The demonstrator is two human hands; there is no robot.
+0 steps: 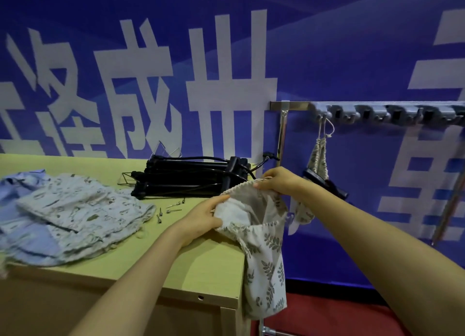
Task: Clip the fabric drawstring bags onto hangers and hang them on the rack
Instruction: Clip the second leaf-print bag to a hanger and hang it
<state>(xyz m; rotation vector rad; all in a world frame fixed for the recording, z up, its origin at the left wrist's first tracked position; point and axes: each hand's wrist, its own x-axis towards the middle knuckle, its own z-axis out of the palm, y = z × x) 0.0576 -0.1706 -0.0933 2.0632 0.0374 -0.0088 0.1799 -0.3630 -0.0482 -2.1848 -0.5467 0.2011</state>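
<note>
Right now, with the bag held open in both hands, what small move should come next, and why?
Probably free the left hand and take a hanger from the stack: the bag, also gripped by the right hand, has no hanger on it yet.

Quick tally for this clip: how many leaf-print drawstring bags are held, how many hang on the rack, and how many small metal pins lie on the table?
Cream leaf-print fabric drawstring bag held in both hands: 1
Leaf-print bag hanging on the grey rack: 1
Small metal pins on the table: 5
Total: 7

Both forearms are bare with no sleeves in view, and the left hand (201, 218) and right hand (279, 182) carry no gloves, rings, watch or wristband.
</note>
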